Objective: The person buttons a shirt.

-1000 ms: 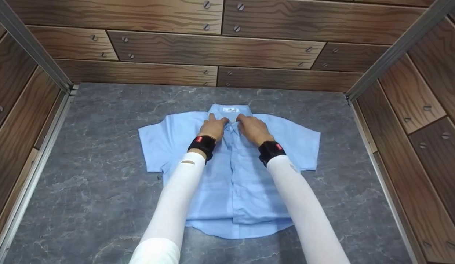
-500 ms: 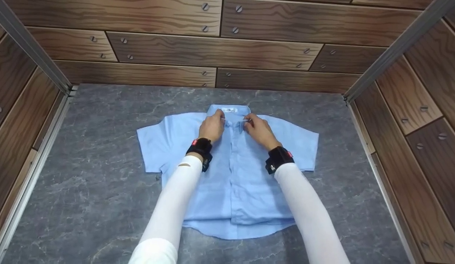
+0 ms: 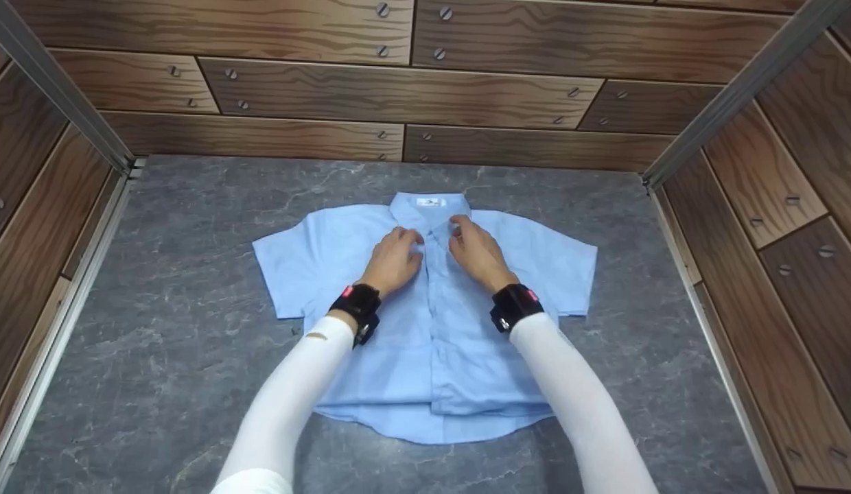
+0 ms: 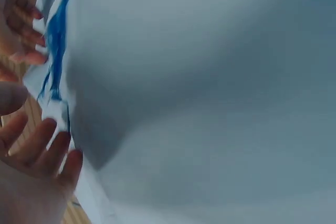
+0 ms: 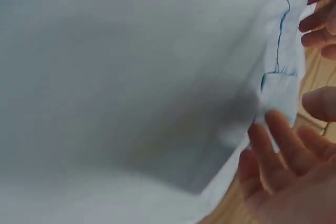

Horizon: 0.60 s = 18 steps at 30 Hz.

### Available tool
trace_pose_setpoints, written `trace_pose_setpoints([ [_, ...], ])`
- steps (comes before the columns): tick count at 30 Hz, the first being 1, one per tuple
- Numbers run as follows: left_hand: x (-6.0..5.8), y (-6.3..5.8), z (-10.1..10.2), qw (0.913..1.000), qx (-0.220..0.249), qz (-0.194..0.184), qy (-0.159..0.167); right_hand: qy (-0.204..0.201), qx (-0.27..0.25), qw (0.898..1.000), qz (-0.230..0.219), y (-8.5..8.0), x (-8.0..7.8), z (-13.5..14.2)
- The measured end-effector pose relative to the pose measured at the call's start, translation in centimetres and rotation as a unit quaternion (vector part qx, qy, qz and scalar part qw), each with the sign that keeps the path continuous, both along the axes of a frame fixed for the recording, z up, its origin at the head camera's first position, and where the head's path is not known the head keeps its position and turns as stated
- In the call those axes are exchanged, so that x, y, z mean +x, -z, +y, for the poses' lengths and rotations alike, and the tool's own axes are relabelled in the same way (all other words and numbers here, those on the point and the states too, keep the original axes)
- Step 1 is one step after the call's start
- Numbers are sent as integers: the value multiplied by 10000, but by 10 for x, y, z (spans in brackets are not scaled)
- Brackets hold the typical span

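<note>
A light blue short-sleeved shirt (image 3: 391, 374) lies front up, its collar (image 3: 406, 211) at the far end with a white label inside. Just below the collar, to the left of the button placket, my left hand (image 3: 395, 259) hovers or rests lightly with loosely bent fingers. On the placket's other side is my right hand (image 3: 482, 255), near the right collar point. Both wrist views show thumb and fingers apart with no cloth pinched: the left hand (image 4: 39, 169) and the right hand (image 5: 289, 177) are close to the shirt front.
The shirt lies on a dark grey marbled surface (image 3: 178, 343). Wood-plank-patterned walls (image 3: 316, 89) stand at the back and both sides, with metal corner posts (image 3: 748, 89) between them. Black bands (image 3: 516, 307) circle both wrists.
Both hands pinched the collar edges half a second ago and have since let go. My left hand has drawn back toward me. The collar flaps now lie down on the shirt.
</note>
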<state>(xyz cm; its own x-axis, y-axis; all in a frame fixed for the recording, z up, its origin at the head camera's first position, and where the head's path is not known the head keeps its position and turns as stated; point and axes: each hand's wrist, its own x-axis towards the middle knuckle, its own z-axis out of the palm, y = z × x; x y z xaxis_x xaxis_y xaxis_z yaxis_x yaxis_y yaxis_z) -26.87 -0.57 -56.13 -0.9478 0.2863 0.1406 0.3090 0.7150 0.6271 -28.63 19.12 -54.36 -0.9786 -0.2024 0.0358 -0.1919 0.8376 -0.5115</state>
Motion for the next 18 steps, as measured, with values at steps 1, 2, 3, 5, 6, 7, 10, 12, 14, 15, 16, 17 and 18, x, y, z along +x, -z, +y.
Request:
trace_pose_setpoints([
  [1,6,1,-2,9997,-205,95,72,-32,252,9996,129,-1,5,1],
  [2,12,3,-5,9990,-425,114,114,-59,503,9985,186,-2,10,2],
  [3,17,4,-7,9978,-641,86,124,-65,752,9970,159,-2,16,4],
  [5,26,8,-12,9942,-1061,-121,138,-106,1195,9927,-115,0,27,6],
  [6,30,10,-13,9908,-1318,-257,152,-144,1386,9897,-338,2,33,8],
  [7,33,11,-15,9868,-1557,-402,180,-193,1535,9863,-574,4,38,9],
  [10,42,15,-18,9771,-1982,-710,301,-299,1751,9772,-1167,9,50,13],
  [12,47,15,-17,9731,-2118,-822,378,-334,1812,9742,-1300,12,56,14],
  [14,52,15,-16,9716,-2157,-875,420,-355,1854,9733,-1308,13,61,15],
  [15,55,14,-16,9712,-2171,-888,421,-361,1872,9730,-1301,13,63,15],
  [16,58,14,-16,9702,-2210,-898,415,-374,1894,9726,-1292,13,65,15],
  [17,61,13,-15,9690,-2258,-914,406,-393,1933,9720,-1279,12,68,15],
  [18,65,12,-15,9684,-2286,-918,403,-418,1963,9714,-1267,12,71,15],
])
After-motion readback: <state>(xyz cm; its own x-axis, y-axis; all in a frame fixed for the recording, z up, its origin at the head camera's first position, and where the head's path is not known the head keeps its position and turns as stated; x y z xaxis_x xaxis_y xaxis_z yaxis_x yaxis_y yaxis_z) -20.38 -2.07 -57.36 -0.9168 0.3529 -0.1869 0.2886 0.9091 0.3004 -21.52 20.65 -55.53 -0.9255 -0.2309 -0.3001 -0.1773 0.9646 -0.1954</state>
